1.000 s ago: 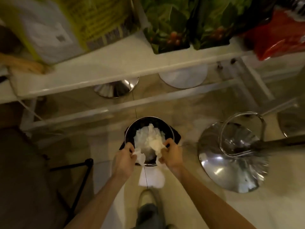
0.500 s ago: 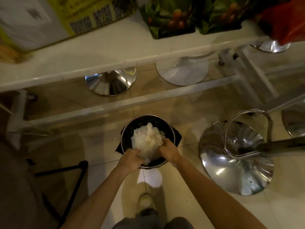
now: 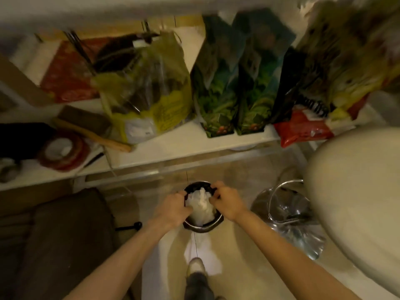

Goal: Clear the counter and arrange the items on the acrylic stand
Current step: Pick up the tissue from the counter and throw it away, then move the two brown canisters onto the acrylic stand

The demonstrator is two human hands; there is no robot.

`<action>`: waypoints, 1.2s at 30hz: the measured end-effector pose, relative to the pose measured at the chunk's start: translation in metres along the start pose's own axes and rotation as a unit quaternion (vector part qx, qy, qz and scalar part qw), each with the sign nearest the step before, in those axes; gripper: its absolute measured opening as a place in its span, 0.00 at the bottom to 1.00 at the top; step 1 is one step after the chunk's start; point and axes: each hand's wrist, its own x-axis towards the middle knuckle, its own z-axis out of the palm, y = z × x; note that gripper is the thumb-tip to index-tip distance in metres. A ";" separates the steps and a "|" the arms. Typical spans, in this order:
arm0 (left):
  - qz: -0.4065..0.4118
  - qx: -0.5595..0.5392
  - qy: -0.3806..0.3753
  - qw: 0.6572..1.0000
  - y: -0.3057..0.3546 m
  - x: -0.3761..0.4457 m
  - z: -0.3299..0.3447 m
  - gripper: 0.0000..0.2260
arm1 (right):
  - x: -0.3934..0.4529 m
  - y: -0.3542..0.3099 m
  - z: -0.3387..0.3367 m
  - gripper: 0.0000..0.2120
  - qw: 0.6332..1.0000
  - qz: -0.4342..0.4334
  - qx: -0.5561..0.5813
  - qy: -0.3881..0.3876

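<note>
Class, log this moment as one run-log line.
left hand: on bin rim | right hand: on rim | white paper: in bin | bin: on floor

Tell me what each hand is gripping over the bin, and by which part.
Both hands grip the black bin liner at the bin's rim: left hand on the left edge, right hand on the right edge. White waste lies between.

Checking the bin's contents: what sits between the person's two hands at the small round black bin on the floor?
In the head view, a crumpled white paper wad fills the black bin between the left hand and right hand.
</note>
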 end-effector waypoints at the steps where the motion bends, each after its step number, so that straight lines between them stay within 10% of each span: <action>1: 0.005 -0.004 0.018 1.000 0.009 -0.015 -0.017 0.17 | -0.013 -0.016 -0.014 0.17 1.000 -0.014 -0.001 -0.003; 23: 0.119 -0.061 0.500 0.856 0.053 -0.242 -0.324 0.24 | -0.149 -0.358 -0.201 0.10 0.935 -0.329 -0.022 0.131; 36: 0.101 -0.237 0.332 0.907 -0.032 -0.164 -0.429 0.46 | -0.052 -0.446 -0.205 0.35 0.962 -0.269 -0.033 0.031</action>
